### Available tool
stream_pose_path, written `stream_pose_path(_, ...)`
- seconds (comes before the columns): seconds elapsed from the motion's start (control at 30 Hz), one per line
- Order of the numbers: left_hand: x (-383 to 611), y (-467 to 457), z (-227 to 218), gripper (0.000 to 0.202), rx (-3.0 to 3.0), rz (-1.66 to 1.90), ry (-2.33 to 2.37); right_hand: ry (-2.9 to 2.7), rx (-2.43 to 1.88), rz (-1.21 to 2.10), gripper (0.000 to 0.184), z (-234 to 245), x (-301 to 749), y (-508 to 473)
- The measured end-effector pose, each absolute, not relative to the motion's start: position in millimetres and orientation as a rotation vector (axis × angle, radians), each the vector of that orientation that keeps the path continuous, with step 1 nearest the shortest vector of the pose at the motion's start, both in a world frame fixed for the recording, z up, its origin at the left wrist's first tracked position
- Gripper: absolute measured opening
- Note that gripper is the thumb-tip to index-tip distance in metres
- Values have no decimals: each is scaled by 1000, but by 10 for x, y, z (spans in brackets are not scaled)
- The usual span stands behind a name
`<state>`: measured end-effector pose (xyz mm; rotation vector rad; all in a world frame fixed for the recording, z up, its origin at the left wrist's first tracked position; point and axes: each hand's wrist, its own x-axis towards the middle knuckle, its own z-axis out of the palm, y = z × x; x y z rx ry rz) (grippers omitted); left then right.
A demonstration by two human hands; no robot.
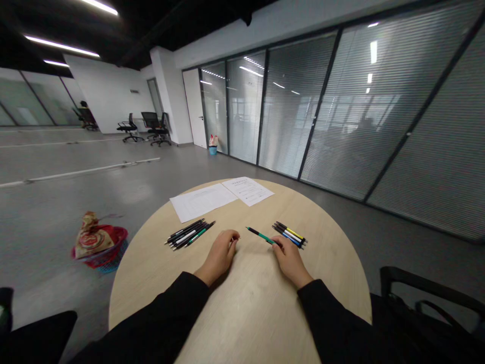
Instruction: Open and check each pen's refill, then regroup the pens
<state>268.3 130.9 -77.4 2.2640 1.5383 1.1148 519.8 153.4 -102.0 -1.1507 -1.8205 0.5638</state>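
Left hand (219, 257) sat on the table loosely curled, half closed, nothing in it. Nearest to it, just beyond the fingers toward upper left: a bunch of black and green pens (188, 234) lying side by side.

Right hand (291, 262) was also curled, its fingers over one end of a green-and-black pen (261, 235). That pen lay on its own mid-table between the hands, tip pointing left. I couldn't tell from here if it was pinched or only touched.

Just above the right hand, not touching it: a second bunch of pens (289, 235), with yellow, white and blue barrels.

Both bunches and the single pen were on a round wood-finish table (322, 268), with two printed paper sheets (223, 197) near its far edge. Floor left of the table: a red-and-blue basket (104, 260) holding a patterned bag (93, 237). Upper left of frame: black office chairs (131, 129). Right: a glass wall with blinds (326, 106).
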Motion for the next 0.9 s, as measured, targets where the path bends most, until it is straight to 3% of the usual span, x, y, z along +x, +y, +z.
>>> stream_pose_path(0.27, 2660, 1295, -700, 13, 2027, 1198, 1579, -1932, -1134, 494, 21, -1013, 5191, 1515)
stream_pose_path(0.9, 2690, 1273, -661, 17, 2068, 1184, 1467, -2003, -1126, 465, 19, -1009, 5179, 1497)
